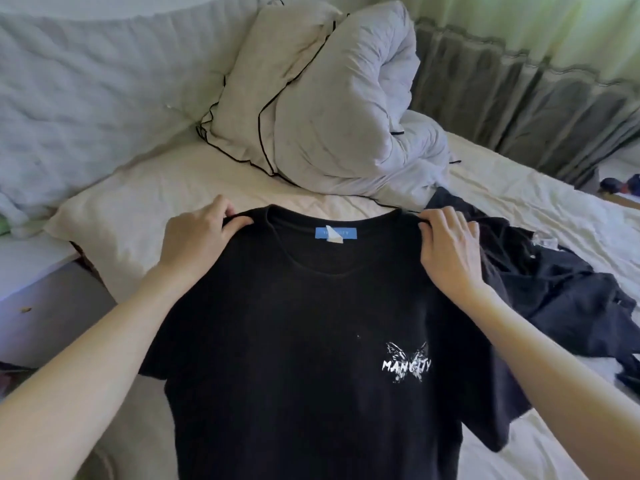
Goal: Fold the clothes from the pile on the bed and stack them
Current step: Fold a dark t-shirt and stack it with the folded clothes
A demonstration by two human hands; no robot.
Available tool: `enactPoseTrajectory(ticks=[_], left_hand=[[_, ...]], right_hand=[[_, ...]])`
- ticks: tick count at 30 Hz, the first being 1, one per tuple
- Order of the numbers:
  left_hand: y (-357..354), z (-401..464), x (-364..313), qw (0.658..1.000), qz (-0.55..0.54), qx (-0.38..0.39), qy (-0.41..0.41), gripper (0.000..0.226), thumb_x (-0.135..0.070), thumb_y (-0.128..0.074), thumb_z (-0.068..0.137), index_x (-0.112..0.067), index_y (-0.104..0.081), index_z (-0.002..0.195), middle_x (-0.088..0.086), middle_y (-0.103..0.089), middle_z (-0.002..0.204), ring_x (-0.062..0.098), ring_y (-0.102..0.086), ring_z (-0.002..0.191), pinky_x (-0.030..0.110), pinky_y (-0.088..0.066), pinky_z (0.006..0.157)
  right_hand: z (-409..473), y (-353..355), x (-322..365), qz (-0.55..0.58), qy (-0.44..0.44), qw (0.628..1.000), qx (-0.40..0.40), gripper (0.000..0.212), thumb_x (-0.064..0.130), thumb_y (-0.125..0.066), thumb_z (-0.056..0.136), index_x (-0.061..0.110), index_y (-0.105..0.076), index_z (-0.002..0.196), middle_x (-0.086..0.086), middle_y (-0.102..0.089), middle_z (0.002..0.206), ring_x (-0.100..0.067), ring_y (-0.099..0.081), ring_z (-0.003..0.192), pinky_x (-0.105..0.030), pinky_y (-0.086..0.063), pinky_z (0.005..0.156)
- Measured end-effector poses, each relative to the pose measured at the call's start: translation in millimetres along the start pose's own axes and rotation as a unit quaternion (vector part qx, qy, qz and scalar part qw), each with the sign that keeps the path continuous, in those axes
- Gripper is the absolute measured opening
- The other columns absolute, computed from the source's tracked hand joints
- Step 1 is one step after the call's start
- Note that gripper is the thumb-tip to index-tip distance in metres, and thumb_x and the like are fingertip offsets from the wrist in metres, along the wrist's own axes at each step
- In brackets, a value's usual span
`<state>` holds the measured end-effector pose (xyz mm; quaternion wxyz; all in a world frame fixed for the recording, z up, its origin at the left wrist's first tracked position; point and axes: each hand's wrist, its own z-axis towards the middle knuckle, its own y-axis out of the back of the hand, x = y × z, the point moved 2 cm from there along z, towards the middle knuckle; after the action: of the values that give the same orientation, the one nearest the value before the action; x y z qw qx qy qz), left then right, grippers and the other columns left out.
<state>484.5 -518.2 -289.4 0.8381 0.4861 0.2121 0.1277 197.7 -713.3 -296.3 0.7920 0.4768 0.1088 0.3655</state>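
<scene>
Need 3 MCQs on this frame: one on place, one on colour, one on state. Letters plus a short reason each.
1. Where does the pile of dark clothes lie relative to the black T-shirt?
A. On the person's right, on the bed
B. On the person's left, on the floor
C. On top of the pillow

2. What colour is the neck label of the T-shirt?
A. Red
B. Blue
C. Yellow

3. How is the T-shirt held?
A. Folded in half, one hand on it
B. Lying untouched
C. Spread open, each hand pinching a shoulder

Answers:
1 A: the dark heap sits on the sheet beyond the right hand.
2 B: a blue rectangle shows inside the collar, with a small white tab over it.
3 C: the left hand and the right hand each grip a shoulder, print side facing the camera.
</scene>
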Motion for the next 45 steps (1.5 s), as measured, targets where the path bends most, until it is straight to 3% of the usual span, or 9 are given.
enactPoseTrajectory(ticks=[8,13,20,23,27,30,37,42,45], left_hand=[[-182.4,141.2,90.3,0.994,0.068,0.084,0.000,0.042,-0.047,-0.043,0.094,-0.005,-0.047,0.093,0.015,-0.061,0.070,0.034,-0.056,0.062,0.036,-0.036,0.056],[-281.6,147.3,123.3,0.987,0.113,0.110,0.004,0.044,-0.047,-0.042,0.094,-0.003,-0.047,0.093,0.016,-0.061,0.069,0.028,-0.045,0.054,0.033,-0.028,0.052],[-377.6,148.3,154.2,0.983,0.145,0.114,-0.002,0.049,-0.049,-0.042,0.093,0.000,-0.049,0.096,0.018,-0.063,0.077,0.037,-0.057,0.061,0.033,-0.029,0.051],[-405.0,153.5,154.9,0.978,0.156,0.136,0.012,0.046,-0.047,-0.045,0.094,-0.001,-0.050,0.097,0.019,-0.062,0.086,0.038,-0.058,0.075,0.036,-0.032,0.056],[-422.5,135.8,142.0,0.978,0.125,0.155,0.060,0.035,-0.031,-0.046,0.097,-0.003,-0.050,0.117,0.020,-0.054,0.118,0.037,-0.046,0.110,0.050,-0.032,0.089],[-422.2,90.1,109.1,0.990,0.042,0.136,-0.022,0.037,-0.022,-0.045,0.096,-0.004,-0.047,0.129,0.019,-0.044,0.138,0.036,-0.039,0.129,0.055,-0.027,0.105],[-432.0,6.5,107.6,0.931,0.070,0.333,-0.131,0.057,-0.045,-0.029,0.092,-0.021,-0.041,0.142,0.009,-0.033,0.151,0.033,-0.030,0.139,0.059,-0.020,0.110],[-436.2,39.8,160.6,0.927,0.138,0.349,-0.016,0.057,-0.051,-0.012,0.098,-0.027,-0.017,0.150,0.003,-0.014,0.158,0.025,-0.010,0.146,0.052,-0.001,0.115],[-419.8,50.4,183.7,0.939,0.129,0.318,-0.005,0.055,-0.040,-0.017,0.098,-0.022,-0.020,0.150,0.007,-0.018,0.157,0.027,-0.012,0.145,0.056,-0.002,0.112]], right_hand=[[120.6,-224.6,-14.6,-0.038,-0.030,0.994,0.099,0.023,0.019,-0.040,0.099,0.003,-0.054,0.108,-0.016,-0.056,0.107,-0.036,-0.050,0.101,-0.041,-0.029,0.082],[115.8,-323.1,-29.9,-0.012,-0.056,0.989,0.138,0.025,0.018,-0.039,0.100,0.004,-0.055,0.112,-0.017,-0.055,0.111,-0.037,-0.049,0.104,-0.042,-0.027,0.087],[111.7,-413.5,-47.5,0.021,-0.073,0.980,0.183,0.026,0.020,-0.036,0.101,0.006,-0.055,0.113,-0.015,-0.054,0.113,-0.036,-0.049,0.101,-0.041,-0.029,0.089],[109.0,-439.6,-53.7,0.017,-0.100,0.972,0.211,0.026,0.020,-0.036,0.101,0.007,-0.054,0.114,-0.015,-0.053,0.115,-0.034,-0.048,0.103,-0.041,-0.029,0.090],[91.5,-454.0,-47.7,0.043,-0.112,0.968,0.221,0.034,0.021,-0.040,0.099,0.010,-0.049,0.129,-0.012,-0.047,0.134,-0.030,-0.039,0.125,-0.041,-0.023,0.106],[53.1,-438.4,-24.6,0.072,-0.070,0.978,0.182,0.040,0.019,-0.044,0.096,0.007,-0.049,0.134,-0.013,-0.045,0.141,-0.031,-0.035,0.136,-0.050,-0.018,0.114],[-51.7,-446.5,-7.6,0.016,0.022,0.945,0.326,0.052,0.040,-0.043,0.095,0.020,-0.040,0.143,-0.010,-0.033,0.152,-0.029,-0.027,0.141,-0.054,-0.014,0.114],[-54.1,-467.1,-43.0,-0.033,-0.060,0.930,0.362,0.061,0.047,-0.033,0.095,0.020,-0.025,0.149,-0.010,-0.020,0.157,-0.028,-0.018,0.145,-0.045,-0.009,0.117],[-53.6,-466.4,-37.0,-0.047,-0.062,0.923,0.377,0.061,0.046,-0.033,0.096,0.020,-0.021,0.150,-0.010,-0.017,0.157,-0.028,-0.014,0.145,-0.047,-0.008,0.117]])
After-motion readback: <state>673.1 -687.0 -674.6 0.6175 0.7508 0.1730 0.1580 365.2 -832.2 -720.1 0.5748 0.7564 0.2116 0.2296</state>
